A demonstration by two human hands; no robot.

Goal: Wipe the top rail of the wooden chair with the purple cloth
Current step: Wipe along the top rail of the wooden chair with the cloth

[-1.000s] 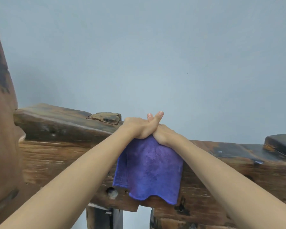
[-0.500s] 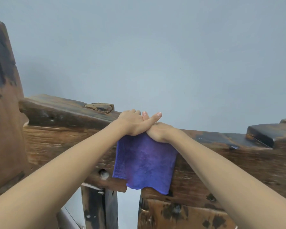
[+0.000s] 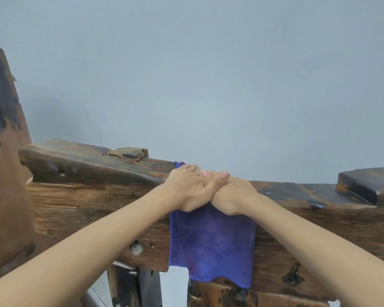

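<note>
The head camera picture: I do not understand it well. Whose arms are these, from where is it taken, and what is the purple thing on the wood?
No machine here: a person wears a camera on the head, so you look down along their own two bare arms. The left hand and right hand meet and overlap, pressing flat on a purple cloth. The cloth is draped over the top rail of a dark, worn wooden chair; most of it hangs down the near side. The fingers look fairly straight, pressing rather than gripping. Behind is a plain grey wall.
</note>
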